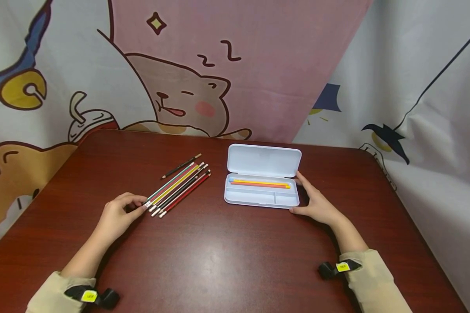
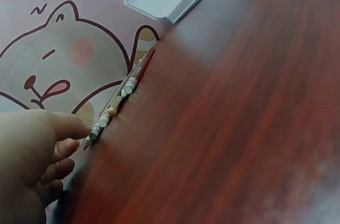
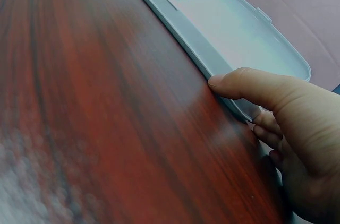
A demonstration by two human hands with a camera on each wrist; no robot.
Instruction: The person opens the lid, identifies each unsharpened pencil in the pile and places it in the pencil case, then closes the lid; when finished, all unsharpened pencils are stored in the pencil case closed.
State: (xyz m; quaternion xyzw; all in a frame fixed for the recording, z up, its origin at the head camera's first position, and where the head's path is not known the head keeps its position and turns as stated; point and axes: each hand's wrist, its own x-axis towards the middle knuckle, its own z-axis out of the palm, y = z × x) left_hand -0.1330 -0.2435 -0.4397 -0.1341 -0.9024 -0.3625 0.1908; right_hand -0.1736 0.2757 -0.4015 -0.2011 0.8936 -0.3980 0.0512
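On the left of the table, my left hand (image 1: 119,215) has thumb and fingertips at the eraser end of a teal pencil (image 1: 168,185), pinching it. That pencil lies at the left edge of a slanted row of several pencils, among them a yellow pencil (image 1: 176,186) and a red pencil (image 1: 186,193). In the left wrist view the thumb (image 2: 74,126) meets the white eraser ends. My right hand (image 1: 321,204) grips the right end of an open white pencil case (image 1: 254,200), thumb on the front corner, fingers behind. Inside its long compartment lie a yellow and an orange pencil (image 1: 250,184).
Beyond the row, a dark pencil (image 1: 181,166) lies apart from the others. The case's lid (image 1: 264,161) stands tilted back on the far side. A printed cloth (image 1: 278,78) hangs behind the brown table (image 1: 227,261).
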